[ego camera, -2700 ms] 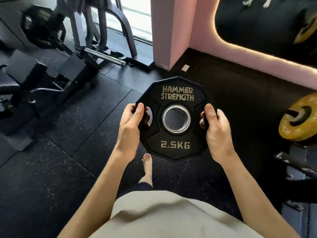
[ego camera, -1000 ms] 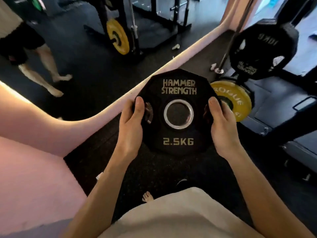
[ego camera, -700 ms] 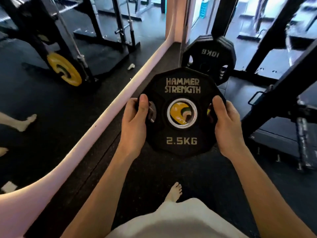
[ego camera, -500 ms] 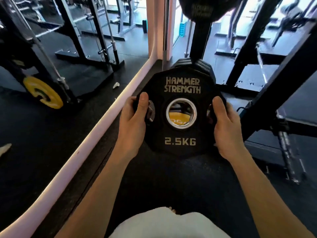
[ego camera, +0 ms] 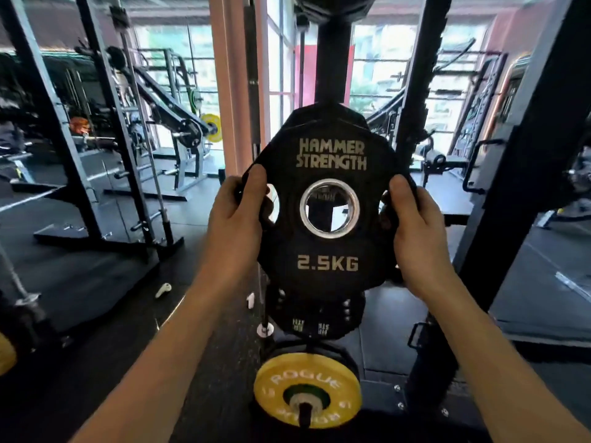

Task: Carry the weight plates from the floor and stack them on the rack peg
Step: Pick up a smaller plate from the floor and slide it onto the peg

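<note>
The left hand (ego camera: 238,219) grips the left edge of the black plate (ego camera: 329,247), fingers curled into its side hole. The plate is held up, facing the person, in front of the black rack post (ego camera: 332,62). The right hand (ego camera: 412,225) grips the plate's right edge. Below the plate sits a yellow plate (ego camera: 278,388).
</note>
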Tool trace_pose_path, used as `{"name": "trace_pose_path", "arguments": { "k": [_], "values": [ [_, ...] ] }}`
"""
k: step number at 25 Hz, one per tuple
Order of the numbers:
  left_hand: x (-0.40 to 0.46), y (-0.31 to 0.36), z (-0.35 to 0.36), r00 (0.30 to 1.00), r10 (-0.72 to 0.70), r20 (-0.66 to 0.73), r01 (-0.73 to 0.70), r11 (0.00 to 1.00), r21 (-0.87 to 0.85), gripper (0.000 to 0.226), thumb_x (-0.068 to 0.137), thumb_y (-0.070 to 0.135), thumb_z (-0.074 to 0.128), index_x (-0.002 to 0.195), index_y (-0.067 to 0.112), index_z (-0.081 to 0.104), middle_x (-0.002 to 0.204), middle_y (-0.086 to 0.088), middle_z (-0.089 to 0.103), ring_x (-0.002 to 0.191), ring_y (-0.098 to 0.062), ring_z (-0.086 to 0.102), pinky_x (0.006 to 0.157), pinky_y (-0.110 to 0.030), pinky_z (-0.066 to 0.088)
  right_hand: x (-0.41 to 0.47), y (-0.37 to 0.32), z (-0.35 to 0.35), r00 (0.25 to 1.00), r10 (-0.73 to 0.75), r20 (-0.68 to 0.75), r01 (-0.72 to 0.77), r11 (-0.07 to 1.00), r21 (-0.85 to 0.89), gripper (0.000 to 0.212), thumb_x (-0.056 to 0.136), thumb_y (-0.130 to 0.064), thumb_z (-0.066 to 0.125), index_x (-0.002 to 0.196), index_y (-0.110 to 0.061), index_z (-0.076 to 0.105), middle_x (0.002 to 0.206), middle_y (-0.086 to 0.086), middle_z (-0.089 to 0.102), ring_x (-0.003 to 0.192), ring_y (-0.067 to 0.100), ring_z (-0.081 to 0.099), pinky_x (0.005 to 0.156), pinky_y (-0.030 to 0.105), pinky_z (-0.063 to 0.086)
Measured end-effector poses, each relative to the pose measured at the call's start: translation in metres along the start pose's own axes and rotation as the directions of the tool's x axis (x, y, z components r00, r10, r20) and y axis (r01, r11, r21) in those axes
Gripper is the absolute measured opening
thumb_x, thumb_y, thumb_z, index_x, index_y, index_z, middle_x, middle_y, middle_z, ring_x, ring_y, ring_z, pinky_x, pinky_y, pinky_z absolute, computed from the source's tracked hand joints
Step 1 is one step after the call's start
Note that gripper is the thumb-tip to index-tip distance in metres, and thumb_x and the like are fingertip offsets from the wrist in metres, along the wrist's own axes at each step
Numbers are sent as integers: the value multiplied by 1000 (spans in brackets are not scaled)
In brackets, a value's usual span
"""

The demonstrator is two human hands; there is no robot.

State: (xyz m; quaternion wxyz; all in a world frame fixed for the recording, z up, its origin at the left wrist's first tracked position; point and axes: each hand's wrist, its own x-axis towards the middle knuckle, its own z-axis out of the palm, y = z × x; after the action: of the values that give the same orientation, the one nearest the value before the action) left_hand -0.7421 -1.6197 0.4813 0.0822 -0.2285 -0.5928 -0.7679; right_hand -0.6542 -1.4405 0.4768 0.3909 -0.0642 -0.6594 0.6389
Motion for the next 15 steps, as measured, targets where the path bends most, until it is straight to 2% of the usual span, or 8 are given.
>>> {"name": "trace_pose_path", "arguments": {
  "k": [2,5,8,11,13,15],
  "values": [
    [47,15,9,996,87,14,-87,996,-1,34,92,54,53,74,24,53,61,11,50,55,-9,45,56,-29,34,40,-17,13,995,-93,-20,93,996,-8,63,85,-64,57,100,-3,57,83,10,60,77,23,56,76,54,50],
    [105,43,26,974,219,50,-217,975,-34,37,96,49,51,80,16,50,58,10,47,51,-7,43,52,-23,34,95,-43,28,971,-228,-77,227,974,-20,41,93,-53,54,92,-12,59,74,2,57,69,16,55,68,40,46],
    [163,73,46,950,310,43,-303,946,-111,33,97,44,51,79,16,50,58,8,47,52,-8,42,49,-20,35,148,-78,39,942,-323,-87,322,947,-23,41,88,-57,53,92,-17,62,79,2,62,75,19,59,74,40,48],
    [213,103,69,904,426,25,-418,896,-147,33,98,44,51,77,17,52,59,8,50,52,-6,44,49,-17,36,198,-114,45,897,-432,-89,432,902,-22,39,94,-52,53,88,-13,58,68,-4,58,66,16,52,64,35,44],
    [240,121,81,876,483,8,-476,866,-157,35,97,46,52,76,18,53,60,8,52,52,-6,45,51,-19,37,226,-134,47,867,-491,-86,489,871,-39,48,94,-53,52,95,-6,58,74,7,62,69,24,56,68,40,48],
    [267,140,93,846,533,-4,-526,832,-176,36,93,50,55,76,18,53,63,7,53,55,-7,47,56,-25,38,253,-154,51,839,-537,-87,535,844,-46,59,89,-59,53,106,-3,58,94,25,65,81,36,63,82,55,54]
  ]
}}
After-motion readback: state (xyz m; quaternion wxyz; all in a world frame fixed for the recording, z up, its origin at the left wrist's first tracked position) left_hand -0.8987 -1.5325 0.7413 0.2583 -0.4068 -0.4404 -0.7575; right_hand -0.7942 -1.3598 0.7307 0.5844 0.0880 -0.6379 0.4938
